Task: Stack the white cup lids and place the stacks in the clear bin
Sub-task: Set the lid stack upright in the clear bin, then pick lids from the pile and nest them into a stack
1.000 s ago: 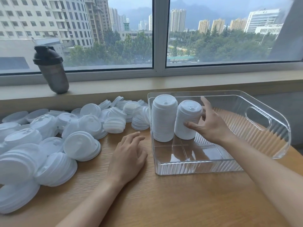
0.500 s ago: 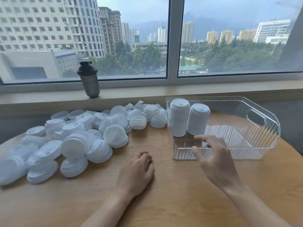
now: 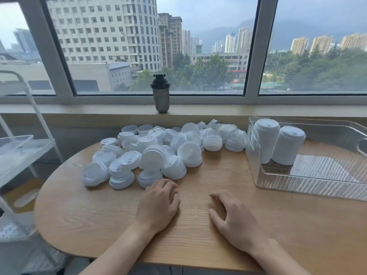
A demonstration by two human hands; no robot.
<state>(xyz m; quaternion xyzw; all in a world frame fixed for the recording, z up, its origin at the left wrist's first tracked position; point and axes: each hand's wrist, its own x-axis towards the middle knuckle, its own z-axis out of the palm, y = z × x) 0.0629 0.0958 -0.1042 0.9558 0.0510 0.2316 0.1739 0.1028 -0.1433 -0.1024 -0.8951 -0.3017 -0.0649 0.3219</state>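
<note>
Standing upright, 2 stacks of white lids [image 3: 278,143] touched side by side in the clear bin's [image 3: 309,187] far-left corner.
Left of the bin, a heap of loose lids [image 3: 158,151] covered the wooden table [image 3: 99,215]. The left hand [image 3: 158,205] and right hand [image 3: 232,219] rested near each other on the table, fingers loosely curled, gripping nothing. A dark shaker bottle [image 3: 161,93] stood on the windowsill.
</note>
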